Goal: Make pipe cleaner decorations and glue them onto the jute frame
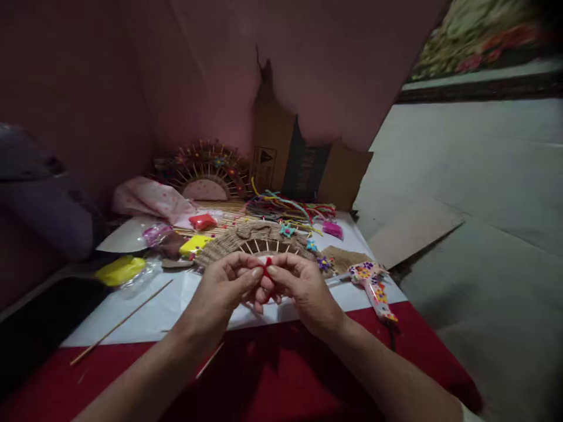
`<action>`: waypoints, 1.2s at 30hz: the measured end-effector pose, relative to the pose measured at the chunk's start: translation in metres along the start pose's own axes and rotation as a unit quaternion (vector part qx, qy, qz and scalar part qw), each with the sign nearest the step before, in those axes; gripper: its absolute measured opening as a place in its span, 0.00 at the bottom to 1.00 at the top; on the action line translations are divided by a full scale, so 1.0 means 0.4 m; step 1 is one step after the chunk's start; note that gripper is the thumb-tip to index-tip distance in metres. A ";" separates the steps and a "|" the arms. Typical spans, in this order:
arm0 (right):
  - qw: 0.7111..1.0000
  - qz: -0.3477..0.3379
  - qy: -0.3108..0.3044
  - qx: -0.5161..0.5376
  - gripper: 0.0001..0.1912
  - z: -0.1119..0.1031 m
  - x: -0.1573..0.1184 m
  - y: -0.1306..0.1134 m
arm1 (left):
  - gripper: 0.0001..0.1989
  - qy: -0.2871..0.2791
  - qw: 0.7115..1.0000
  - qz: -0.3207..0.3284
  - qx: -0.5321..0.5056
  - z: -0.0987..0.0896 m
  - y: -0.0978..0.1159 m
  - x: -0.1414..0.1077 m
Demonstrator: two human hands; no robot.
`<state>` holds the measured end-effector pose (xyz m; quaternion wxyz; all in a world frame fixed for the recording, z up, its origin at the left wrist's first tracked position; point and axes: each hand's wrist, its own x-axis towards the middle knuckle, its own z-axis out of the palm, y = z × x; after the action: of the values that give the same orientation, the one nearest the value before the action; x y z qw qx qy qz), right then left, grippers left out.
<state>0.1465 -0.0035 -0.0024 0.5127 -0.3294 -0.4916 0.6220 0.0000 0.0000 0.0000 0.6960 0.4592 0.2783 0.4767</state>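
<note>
Pinching a little red piece point(267, 271) between both hands right now, fingertips closed on it from each side: my left hand point(237, 280) has one side, my right hand point(294, 281) has the other. It's up in front of the woven fan point(224, 241), near the front edge of the white sheet point(165, 305) on the surface point(325, 366). Can't really tell what shape the red bit is, my fingers cover too much of it.

The fan's got a teal flower point(287, 230) on its rim, plus a purple one point(324, 264) at the right end. Off to the right there's a flowery glue gun point(372, 284), and a thin stick point(121, 322) lies slanted on the left. Yellow clay point(121, 271) in plastic sits past that stick, and a cardboard piece point(347, 176) stands against the wall at the back.
</note>
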 end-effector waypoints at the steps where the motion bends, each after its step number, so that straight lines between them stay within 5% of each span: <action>1: 1.000 0.004 0.000 0.004 0.07 0.002 -0.001 0.001 | 0.09 0.006 1.000 0.005 0.005 0.000 0.000 -0.001; 8: 1.000 0.012 0.003 0.019 0.08 0.007 -0.004 0.003 | 0.09 0.078 0.997 0.002 0.026 -0.003 -0.009 0.000; 15: 1.000 0.008 0.000 0.015 0.08 0.005 -0.005 0.005 | 0.07 0.070 0.996 0.037 0.042 0.015 -0.014 -0.007; 23: 0.998 0.044 -0.022 0.030 0.08 0.009 -0.009 -0.005 | 0.06 0.133 0.985 0.055 0.094 0.026 -0.013 -0.013; 30: 0.998 0.052 -0.028 0.033 0.09 0.010 -0.009 -0.004 | 0.07 0.115 0.987 0.042 0.104 0.021 -0.011 -0.010; 36: 0.997 0.001 0.066 0.035 0.08 0.012 -0.004 0.000 | 0.09 0.117 0.987 0.042 0.097 0.021 -0.015 -0.008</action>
<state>0.1424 -0.0064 -0.0010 0.5548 -0.3523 -0.4339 0.6162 0.0081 -0.0067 -0.0021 0.5898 0.4771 0.3833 0.5269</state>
